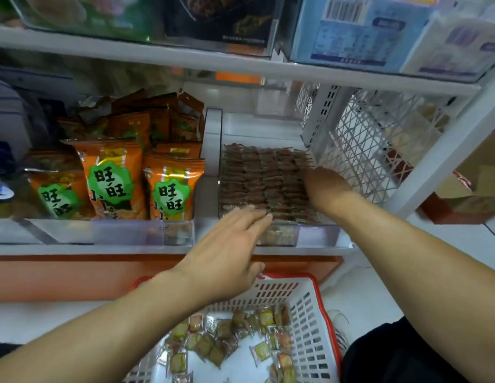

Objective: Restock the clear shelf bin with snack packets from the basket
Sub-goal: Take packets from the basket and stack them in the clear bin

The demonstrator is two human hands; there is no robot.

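The right hand [325, 183] lies on the packed rows of snack packets [264, 179] at the right side of the clear shelf bin [318, 232], though whether it grasps any I cannot tell, while the left hand [227, 261] reaches flat and released, fingers straight, to the bin's front edge. Below them the basket [310, 308] holds loose packets yet to shelve. The bin looks near full, so pressing more in could buckle the rows or spill packets over the low front wall.

Bright even light, soft overall blur, wide-angle bending at edges.
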